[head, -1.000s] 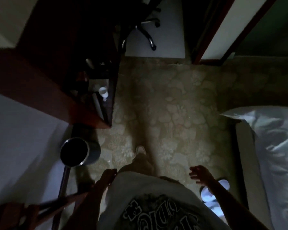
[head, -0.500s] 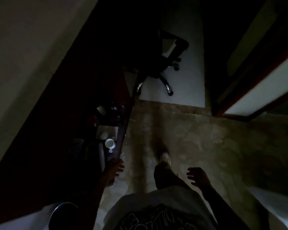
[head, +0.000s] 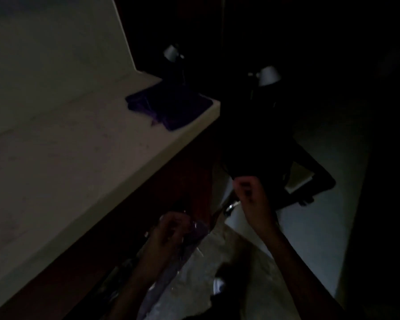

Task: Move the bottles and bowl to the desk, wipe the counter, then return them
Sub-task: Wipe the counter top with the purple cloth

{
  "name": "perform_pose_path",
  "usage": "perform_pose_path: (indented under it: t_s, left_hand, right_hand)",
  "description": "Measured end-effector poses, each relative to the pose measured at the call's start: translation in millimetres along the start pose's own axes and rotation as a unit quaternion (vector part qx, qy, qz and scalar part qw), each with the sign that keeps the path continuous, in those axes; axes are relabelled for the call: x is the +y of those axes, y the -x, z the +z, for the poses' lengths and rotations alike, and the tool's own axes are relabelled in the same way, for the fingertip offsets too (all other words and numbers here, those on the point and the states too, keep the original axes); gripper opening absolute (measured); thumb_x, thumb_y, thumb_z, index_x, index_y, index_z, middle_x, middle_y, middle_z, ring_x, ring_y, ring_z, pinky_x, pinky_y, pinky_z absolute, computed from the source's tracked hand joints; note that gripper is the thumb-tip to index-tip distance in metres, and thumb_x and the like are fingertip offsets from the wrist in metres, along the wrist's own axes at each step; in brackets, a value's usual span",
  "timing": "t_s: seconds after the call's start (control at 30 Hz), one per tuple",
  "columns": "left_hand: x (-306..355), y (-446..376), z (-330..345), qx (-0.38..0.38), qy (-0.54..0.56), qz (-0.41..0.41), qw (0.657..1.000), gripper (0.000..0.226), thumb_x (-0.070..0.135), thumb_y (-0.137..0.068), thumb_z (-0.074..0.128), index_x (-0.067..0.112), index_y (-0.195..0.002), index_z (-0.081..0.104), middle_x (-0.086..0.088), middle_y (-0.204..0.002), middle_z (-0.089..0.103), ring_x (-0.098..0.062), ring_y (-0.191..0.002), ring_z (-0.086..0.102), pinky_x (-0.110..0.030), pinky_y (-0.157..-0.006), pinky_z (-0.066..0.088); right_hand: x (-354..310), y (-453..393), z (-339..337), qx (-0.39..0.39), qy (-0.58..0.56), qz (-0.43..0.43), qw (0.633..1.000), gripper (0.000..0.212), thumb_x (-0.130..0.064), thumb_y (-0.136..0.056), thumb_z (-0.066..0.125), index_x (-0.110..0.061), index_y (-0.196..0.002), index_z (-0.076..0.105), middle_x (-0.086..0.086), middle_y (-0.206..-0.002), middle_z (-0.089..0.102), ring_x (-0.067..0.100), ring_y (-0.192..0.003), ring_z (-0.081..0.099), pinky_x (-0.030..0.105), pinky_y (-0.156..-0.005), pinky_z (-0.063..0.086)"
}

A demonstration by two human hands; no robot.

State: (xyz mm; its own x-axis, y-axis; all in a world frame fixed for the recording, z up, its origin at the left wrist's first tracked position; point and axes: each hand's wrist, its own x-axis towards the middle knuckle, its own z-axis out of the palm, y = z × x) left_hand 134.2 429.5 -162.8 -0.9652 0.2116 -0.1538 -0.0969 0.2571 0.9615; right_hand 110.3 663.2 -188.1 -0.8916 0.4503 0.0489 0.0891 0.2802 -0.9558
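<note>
The pale flat table looks bare, with a dark purple folded cloth waiting. Wiping seems next. Left hand and right hand fingers look curled; too dark to tell.

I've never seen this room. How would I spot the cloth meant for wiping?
Find the long pale counter filling the left of the view. Follow it to its far corner, beside the dark gap with two lamp heads. The cloth lies flat there: a dark purple, rumpled patch, the only thing visible on that light surface.
</note>
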Motion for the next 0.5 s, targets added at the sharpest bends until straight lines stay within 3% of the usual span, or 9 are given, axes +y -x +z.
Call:
perform_pose_path:
  t_s: [0.1,0.23,0.37,0.5]
  left_hand:
    - [77,-31,-10,0.061,-0.026,0.105,0.992,0.009,0.018,-0.095,0.059,0.015,-0.102,0.065,-0.001,-0.096,0.070,-0.008,-0.085,0.068,-0.021,-0.074,0.054]
    - [124,-78,-42,0.192,-0.182,0.196,0.944,0.013,0.032,-0.098,0.053,0.026,-0.105,0.063,0.013,-0.108,0.058,-0.003,-0.092,0.063,-0.024,-0.077,0.051]
    - [126,-107,-65,0.246,-0.368,0.218,0.870,0.028,0.039,-0.098,0.048,0.020,-0.116,0.059,0.006,-0.115,0.050,-0.012,-0.105,0.056,-0.033,-0.084,0.050]
    - [104,-112,-53,0.296,-0.476,0.125,0.818,0.035,0.049,-0.094,0.043,0.025,-0.118,0.055,0.005,-0.119,0.049,-0.020,-0.105,0.052,-0.037,-0.089,0.041]
  right_hand:
    - [-73,-73,19,-0.047,0.017,-0.171,0.984,0.027,-0.034,-0.093,0.057,-0.016,-0.113,0.059,-0.003,-0.115,0.057,0.008,-0.106,0.059,0.021,-0.089,0.047]
    - [-155,-140,54,-0.132,0.123,-0.350,0.919,0.045,-0.050,-0.094,0.045,-0.020,-0.127,0.053,-0.005,-0.129,0.053,0.011,-0.121,0.052,0.027,-0.097,0.046]
    - [-178,-193,106,-0.222,0.308,-0.420,0.824,0.061,-0.059,-0.094,0.032,-0.022,-0.142,0.039,-0.003,-0.149,0.039,0.018,-0.135,0.042,0.040,-0.109,0.037]
    - [-160,-219,134,-0.302,0.394,-0.430,0.754,0.069,-0.064,-0.093,0.016,-0.028,-0.152,0.019,-0.005,-0.162,0.015,0.013,-0.150,0.010,0.041,-0.122,0.009]
